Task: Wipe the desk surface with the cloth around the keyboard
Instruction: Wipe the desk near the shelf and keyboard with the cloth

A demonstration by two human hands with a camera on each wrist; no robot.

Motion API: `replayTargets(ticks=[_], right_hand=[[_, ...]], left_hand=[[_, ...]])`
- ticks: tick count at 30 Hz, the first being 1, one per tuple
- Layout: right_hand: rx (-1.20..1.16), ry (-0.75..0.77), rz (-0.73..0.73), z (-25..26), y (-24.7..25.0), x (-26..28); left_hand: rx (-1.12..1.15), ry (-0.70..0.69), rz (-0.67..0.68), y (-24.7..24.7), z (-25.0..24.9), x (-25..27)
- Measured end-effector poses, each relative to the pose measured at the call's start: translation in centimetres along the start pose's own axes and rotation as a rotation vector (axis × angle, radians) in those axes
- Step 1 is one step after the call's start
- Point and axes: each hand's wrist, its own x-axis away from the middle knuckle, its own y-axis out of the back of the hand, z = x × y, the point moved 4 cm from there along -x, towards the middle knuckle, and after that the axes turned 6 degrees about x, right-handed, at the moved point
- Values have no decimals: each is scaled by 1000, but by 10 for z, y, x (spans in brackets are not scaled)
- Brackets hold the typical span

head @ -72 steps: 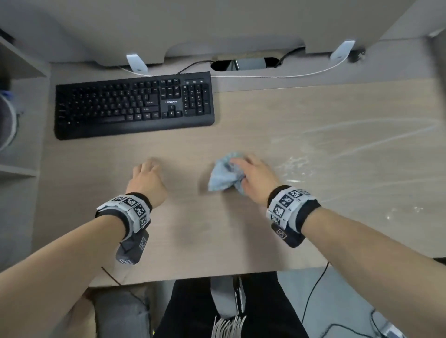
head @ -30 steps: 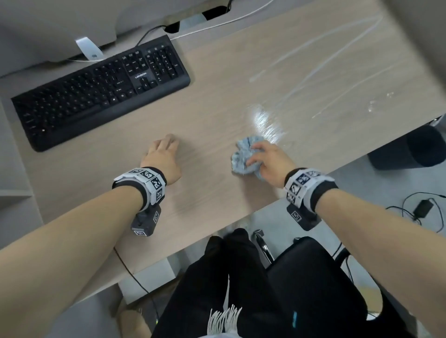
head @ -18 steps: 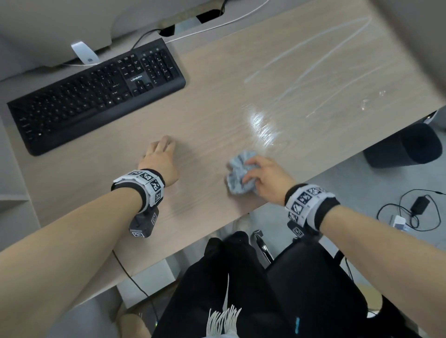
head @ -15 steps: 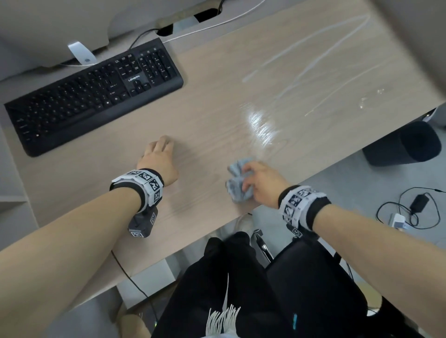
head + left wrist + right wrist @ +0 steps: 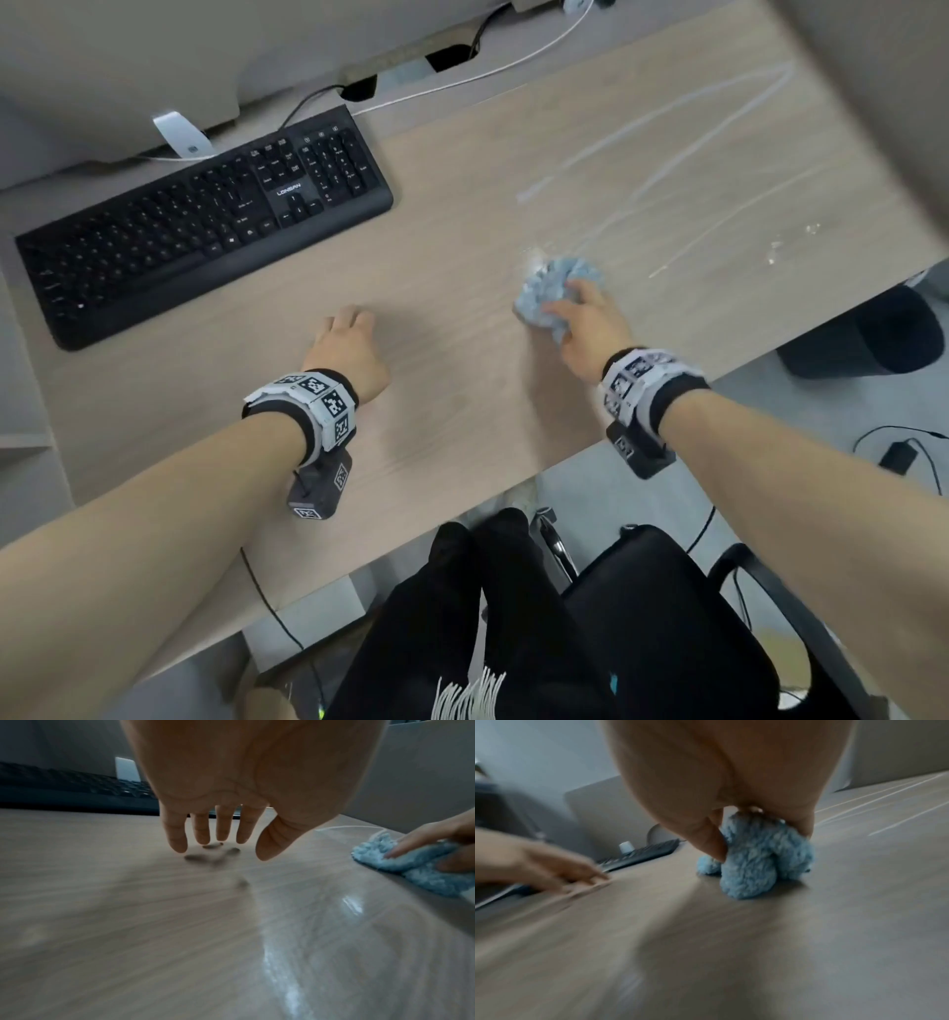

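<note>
Now the wooden surface [image 5: 462,288] is seen streaked with wet marks, the black keyboard [image 5: 205,221] set far left. Left hand [image 5: 346,349] is held spread, fingertips touching wood; the crumpled blue cloth [image 5: 552,298] is gripped and pressed down by right hand [image 5: 585,324].

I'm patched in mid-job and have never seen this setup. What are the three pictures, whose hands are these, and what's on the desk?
There is no machine here: a person works with bare hands, wearing cameras on the head and on each wrist. The head view looks down on the pale wood-grain desk. Each wrist view looks along one hand from low over the desk. The right hand grips a crumpled light-blue fluffy cloth pressed to the desk, beside whitish streaks. The left hand holds nothing; its fingers are spread just over the wood, though contact is unclear. A black full-size keyboard lies at the far left, apart from both hands.
</note>
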Motion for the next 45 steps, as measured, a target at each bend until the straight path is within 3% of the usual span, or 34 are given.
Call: replayTargets(ticks=[4, 6, 10, 13, 18, 22, 24, 28, 31, 33, 36, 39, 43, 45], right_hand=[[-60, 271, 177, 44, -36, 51], [-93, 342, 208, 42, -33, 61], [-242, 140, -53, -5, 11, 19], [-220, -54, -142, -44, 43, -27], [-264, -125, -241, -83, 80, -121], [-186, -128, -228, -75, 100, -177], [-56, -45, -118, -48, 95, -182], [63, 367, 47, 18, 58, -138], [105, 508, 68, 4, 55, -125], [116, 428, 9, -30, 73, -150], [71, 130, -73, -76, 106, -196], [70, 27, -32, -59, 115, -220], [191, 397, 127, 34, 79, -183], [210, 595, 186, 55, 56, -150]], left_hand=[[-17, -79, -2, -9, -24, -4], [-17, -98, -4, -8, -35, -8], [3, -90, -16, 3, -50, -26], [10, -70, -31, 12, -63, -45], [15, -24, -44, 22, -86, -83], [34, 1, -63, 30, -104, -106], [35, 4, -65, 34, -108, -114], [-30, 30, -58, 34, -113, -119], [-30, 56, -38, 37, -115, -118], [-23, 61, -28, 41, -117, -119], [-4, 87, -13, 43, -121, -120], [18, 122, -16, 44, -127, -119], [20, 135, -27, 44, -128, -117], [14, 127, -21, 44, -127, -117]])
